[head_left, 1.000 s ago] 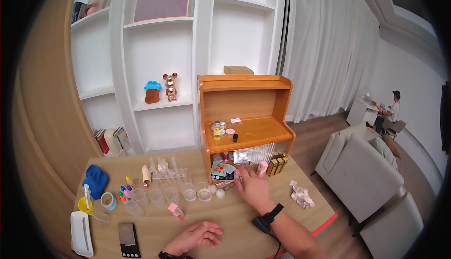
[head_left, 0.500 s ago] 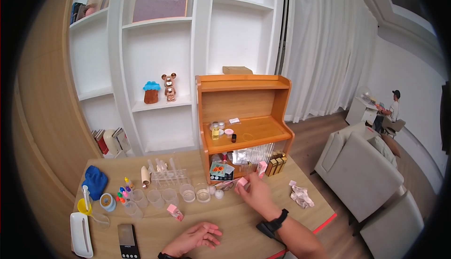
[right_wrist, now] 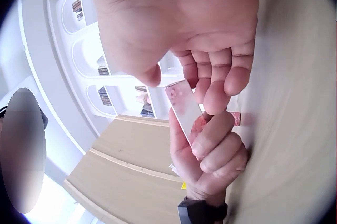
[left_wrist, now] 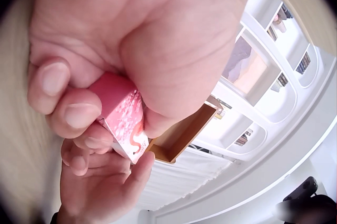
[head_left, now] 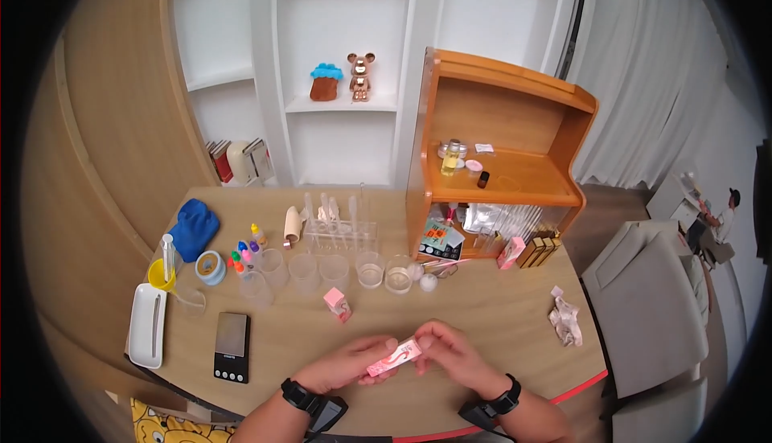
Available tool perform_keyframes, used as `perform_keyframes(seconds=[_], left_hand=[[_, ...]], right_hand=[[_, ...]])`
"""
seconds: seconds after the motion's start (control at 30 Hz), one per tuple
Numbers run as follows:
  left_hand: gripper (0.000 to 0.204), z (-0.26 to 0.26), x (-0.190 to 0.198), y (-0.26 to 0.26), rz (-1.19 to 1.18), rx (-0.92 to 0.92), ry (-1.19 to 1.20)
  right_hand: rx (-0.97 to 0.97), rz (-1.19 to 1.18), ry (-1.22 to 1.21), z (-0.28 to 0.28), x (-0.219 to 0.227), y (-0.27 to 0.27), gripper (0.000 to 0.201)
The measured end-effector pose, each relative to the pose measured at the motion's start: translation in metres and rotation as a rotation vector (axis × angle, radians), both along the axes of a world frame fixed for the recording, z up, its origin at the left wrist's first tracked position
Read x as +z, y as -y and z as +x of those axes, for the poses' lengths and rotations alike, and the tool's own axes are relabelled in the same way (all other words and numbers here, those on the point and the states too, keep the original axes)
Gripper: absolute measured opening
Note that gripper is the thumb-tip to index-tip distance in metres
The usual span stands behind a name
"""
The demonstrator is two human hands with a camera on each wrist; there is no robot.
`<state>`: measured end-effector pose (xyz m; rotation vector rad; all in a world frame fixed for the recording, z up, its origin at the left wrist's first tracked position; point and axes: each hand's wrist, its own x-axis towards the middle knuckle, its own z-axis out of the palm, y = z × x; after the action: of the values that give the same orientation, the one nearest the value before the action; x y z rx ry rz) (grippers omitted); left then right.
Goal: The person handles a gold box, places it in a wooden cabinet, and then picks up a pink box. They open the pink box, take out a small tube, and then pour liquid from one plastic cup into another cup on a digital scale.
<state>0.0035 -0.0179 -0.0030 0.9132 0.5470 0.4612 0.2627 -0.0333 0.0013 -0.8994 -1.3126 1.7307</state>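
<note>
A small pink and white carton (head_left: 394, 358) is held up over the front middle of the table. My left hand (head_left: 346, 367) grips its lower end, the thumb along one side and the fingers curled round the other, as the left wrist view shows. At the carton's far end is my right hand (head_left: 460, 358), thumb and fingers loosely bent about the end. In the right wrist view a gap shows between the right thumb and the carton (right_wrist: 184, 111). A second pink carton (head_left: 338, 305) stands on the table just beyond the left hand.
Several clear cups (head_left: 334, 272) line the table behind the hands, with a test-tube rack (head_left: 342, 238) behind them. A black scale (head_left: 232, 346) and a white tray (head_left: 148, 326) lie left. The wooden shelf unit (head_left: 507, 186) stands back right, a third pink carton (head_left: 511, 253) before it.
My right hand has brought the carton from in front of the shelf to the near middle, and the left hand now grips it. The head view has turned left and down.
</note>
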Motion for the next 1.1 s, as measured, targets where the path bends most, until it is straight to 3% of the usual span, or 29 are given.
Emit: perform_keyframes(seconds=[0.1,0.17,0.33,0.57,0.7,0.87,1.1], left_hand=[[0.040,-0.001,0.004,0.000,-0.037,0.017,-0.022],[0.041,-0.002,0.001,-0.001,-0.061,0.017,-0.021],[0.042,-0.002,0.012,0.000,-0.092,0.014,-0.078],[0.038,-0.011,0.020,-0.001,-0.038,-0.151,-0.186],[0.037,-0.009,0.021,0.001,-0.034,-0.178,-0.242],[0.038,-0.005,0.019,0.002,0.016,-0.227,-0.300],[0.041,-0.015,0.021,-0.001,-0.001,-0.198,-0.314]], right_hand=[[0.089,-0.057,-0.136,0.013,-0.006,-0.007,0.022],[0.110,-0.071,0.051,0.012,0.001,-0.005,0.024],[0.210,-0.075,0.084,0.011,0.010,-0.002,0.027],[0.450,-0.114,0.175,0.018,0.016,-0.005,0.028],[0.465,-0.092,0.191,0.017,0.014,-0.005,0.026],[0.496,-0.002,0.454,0.012,0.025,0.000,0.022],[0.484,-0.119,0.287,0.014,0.017,0.003,0.022]])
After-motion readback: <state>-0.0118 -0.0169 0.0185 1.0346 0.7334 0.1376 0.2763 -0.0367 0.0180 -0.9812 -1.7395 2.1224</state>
